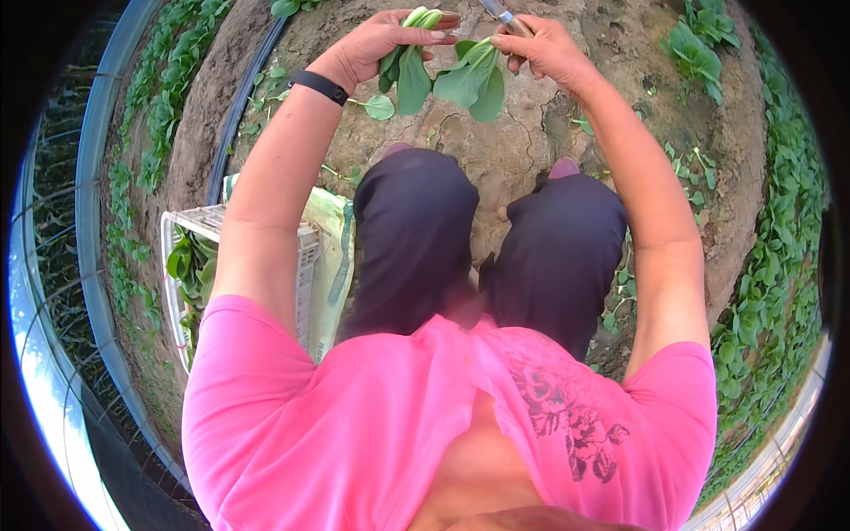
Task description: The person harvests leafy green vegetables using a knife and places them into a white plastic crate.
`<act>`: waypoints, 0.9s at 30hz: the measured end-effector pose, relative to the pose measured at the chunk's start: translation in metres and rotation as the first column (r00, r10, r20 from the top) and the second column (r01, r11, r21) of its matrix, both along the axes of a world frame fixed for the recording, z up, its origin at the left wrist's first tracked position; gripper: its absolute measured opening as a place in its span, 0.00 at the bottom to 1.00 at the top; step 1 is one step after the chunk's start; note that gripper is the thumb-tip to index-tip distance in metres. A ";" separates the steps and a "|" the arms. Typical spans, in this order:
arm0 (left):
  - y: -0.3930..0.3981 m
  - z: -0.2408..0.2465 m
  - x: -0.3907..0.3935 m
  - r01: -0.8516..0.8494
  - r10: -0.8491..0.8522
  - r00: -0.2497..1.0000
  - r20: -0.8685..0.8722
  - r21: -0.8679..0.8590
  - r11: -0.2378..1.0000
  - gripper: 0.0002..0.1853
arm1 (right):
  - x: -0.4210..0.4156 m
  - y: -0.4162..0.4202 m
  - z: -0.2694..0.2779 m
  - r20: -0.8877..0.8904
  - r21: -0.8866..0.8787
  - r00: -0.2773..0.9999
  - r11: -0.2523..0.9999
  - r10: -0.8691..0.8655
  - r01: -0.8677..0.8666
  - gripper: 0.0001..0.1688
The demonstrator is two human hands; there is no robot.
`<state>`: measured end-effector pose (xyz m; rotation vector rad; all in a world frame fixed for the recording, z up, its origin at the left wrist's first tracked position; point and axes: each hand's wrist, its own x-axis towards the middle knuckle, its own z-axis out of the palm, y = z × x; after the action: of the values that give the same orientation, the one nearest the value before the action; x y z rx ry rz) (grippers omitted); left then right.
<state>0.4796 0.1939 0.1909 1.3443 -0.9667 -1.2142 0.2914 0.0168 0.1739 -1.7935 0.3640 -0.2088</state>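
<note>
My left hand (385, 41) is closed around a small leafy green plant, like bok choy (413, 78); its pale stem ends point up and its leaves hang down. In my right hand (546, 50) is a knife with a wooden handle (516, 26), its metal blade running out of the top of the view. The thumb and fingers of that same hand also pinch some loose green leaves (478, 79) by their stalk. Both hands are raised in front of my knees, a little apart from each other. Part of the plant is hidden behind the left fingers.
At my left stands a white plastic crate (309, 259) with harvested greens (194, 265) inside, beside a pale woven sack (335, 219). A black hose (240, 113) runs along the soil. Trimmed leaves (380, 107) lie on the cracked ground. Rows of greens (777, 265) grow at the right.
</note>
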 end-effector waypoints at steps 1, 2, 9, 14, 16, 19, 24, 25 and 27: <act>0.007 0.001 -0.003 -0.012 0.012 1.000 0.018 0.004 1.000 0.21 | 0.010 0.011 0.021 -0.010 0.002 1.000 1.000 0.027 -0.027 0.11; 0.015 0.003 -0.005 -0.015 0.016 0.999 -0.052 0.021 1.000 0.20 | 0.021 0.022 0.043 -0.019 0.003 0.998 0.998 0.057 -0.056 0.11; 0.106 0.001 -0.020 -0.269 0.226 0.931 -0.285 -0.121 0.956 0.16 | 0.078 0.102 0.063 0.014 -0.065 0.956 0.954 0.294 -0.293 0.11; 0.155 0.004 -0.037 -0.480 0.474 0.862 -0.181 0.011 0.877 0.10 | 0.092 0.127 0.058 -0.026 -0.019 0.993 0.993 0.118 -0.119 0.18; 0.187 -0.002 -0.044 -0.542 0.542 0.840 -0.017 -0.033 0.840 0.13 | 0.087 0.175 0.060 -0.068 0.025 0.960 0.963 0.270 -0.269 0.21; 0.209 -0.007 -0.056 -0.638 0.643 0.530 0.553 -0.239 0.732 0.24 | 0.087 0.214 0.051 -0.100 0.157 0.899 0.899 0.426 -0.409 0.25; 0.225 -0.004 -0.067 -0.730 0.683 0.507 0.526 -0.159 0.665 0.30 | 0.100 0.246 0.043 -0.048 0.165 0.914 0.906 0.402 -0.390 0.17; 0.233 -0.004 -0.067 -0.699 0.681 0.557 0.475 -0.175 0.694 0.31 | 0.101 0.250 0.043 -0.063 0.174 0.908 0.900 0.415 -0.399 0.16; 0.252 -0.005 -0.067 -0.637 0.664 0.645 0.378 -0.213 0.741 0.35 | 0.106 0.261 0.045 -0.086 0.199 0.891 0.884 0.446 -0.424 0.14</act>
<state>0.4130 0.4457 0.1857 1.7500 -0.6867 -0.3205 0.3974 0.2778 0.2187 -1.6689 0.0571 0.2542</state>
